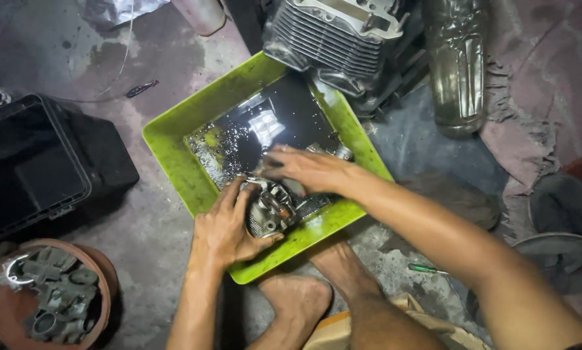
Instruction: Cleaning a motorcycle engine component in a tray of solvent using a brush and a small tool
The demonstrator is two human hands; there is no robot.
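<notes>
Grimy concrete floor [142,214] fills my view, with a green tray [194,116] of dark liquid at its middle; my left hand [223,230] grips a metal engine part [271,207] at the tray's near edge; my right hand [307,170] rests on top of it, fingers flat; a finned cylinder [333,39] stands behind the tray.

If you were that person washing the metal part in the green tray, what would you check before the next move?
1. Left hand has a firm hold on the metal engine part: ok.
2. Right hand rests on the part's top: ok.
3. Green tray sits flat on the floor: ok.
4. Dark liquid stays inside the tray: ok.
5. Bare feet clear of the tray edge: not ok, right beside it.
6. Part is clean: cannot tell.
</notes>
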